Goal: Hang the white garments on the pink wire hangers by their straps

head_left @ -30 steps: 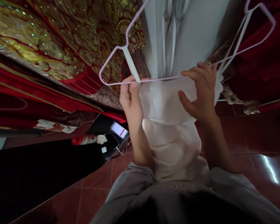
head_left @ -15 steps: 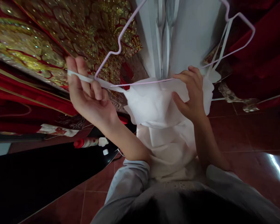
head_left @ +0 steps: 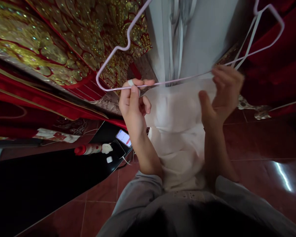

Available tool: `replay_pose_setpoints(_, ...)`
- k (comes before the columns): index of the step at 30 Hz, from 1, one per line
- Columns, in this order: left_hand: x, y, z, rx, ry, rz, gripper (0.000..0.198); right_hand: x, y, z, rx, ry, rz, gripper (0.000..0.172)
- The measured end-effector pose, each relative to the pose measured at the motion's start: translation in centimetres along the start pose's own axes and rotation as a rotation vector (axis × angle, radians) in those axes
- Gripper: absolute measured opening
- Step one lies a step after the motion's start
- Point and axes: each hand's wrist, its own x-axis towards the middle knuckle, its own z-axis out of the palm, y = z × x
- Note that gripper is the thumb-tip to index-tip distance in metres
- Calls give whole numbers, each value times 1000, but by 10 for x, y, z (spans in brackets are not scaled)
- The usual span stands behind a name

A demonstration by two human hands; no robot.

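Observation:
A thin pale-pink hanger (head_left: 128,33) spans the upper middle, with its long bottom bar crossing in front of me. My left hand (head_left: 135,105) is closed near the bar's left end, with a short piece of white strap (head_left: 130,82) pinched among its fingers and thumb. At the right, another white strap (head_left: 249,38) is looped over the hanger's shoulder. Close to the bar, my right hand (head_left: 223,92) has its thumb apart from bent fingers that are smeared by motion. Below the bar hangs a white garment (head_left: 177,105), pale cloth below it.
Sequined gold-and-red garments (head_left: 88,36) hang at the left, dark red cloth (head_left: 281,65) at the right. On a black table (head_left: 51,184) lie a red-capped bottle (head_left: 87,149), a lit phone (head_left: 123,137), a dark phone (head_left: 118,149) and a small white case (head_left: 109,159). The floor (head_left: 256,141) is red tile.
My left hand has moved right, from beyond the hanger's left end onto its bar, bringing the strap inward. My right hand has shifted right. The lit phone has come into view.

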Motion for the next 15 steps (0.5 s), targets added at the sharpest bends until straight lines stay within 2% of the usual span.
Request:
replay_pose_setpoints(2, -1, -3, 4, -10, -5, 18, 18, 0, 17, -4, 85, 275, 96, 41)
replay_pose_setpoints(3, -1, -5, 4, -11, -7, 28, 18, 2, 26, -7, 115, 325, 147, 41)
replay_pose_setpoints(6, 0, -12, 4, -4, -2, 45, 20, 10, 40, -16, 145, 188, 304, 28)
replay_pose_setpoints(9, 1, -17, 2, 14, 10, 43, 23, 23, 29, -22, 155, 140, 376, 11)
replay_pose_setpoints(13, 2, -19, 1, 47, 38, 26, 28, 49, 5, -22, 258, 89, 230, 7)
replay_pose_setpoints(15, 3, -17, 1, 43, 28, 13, 26, 67, 1, -21, 299, 38, 112, 28)
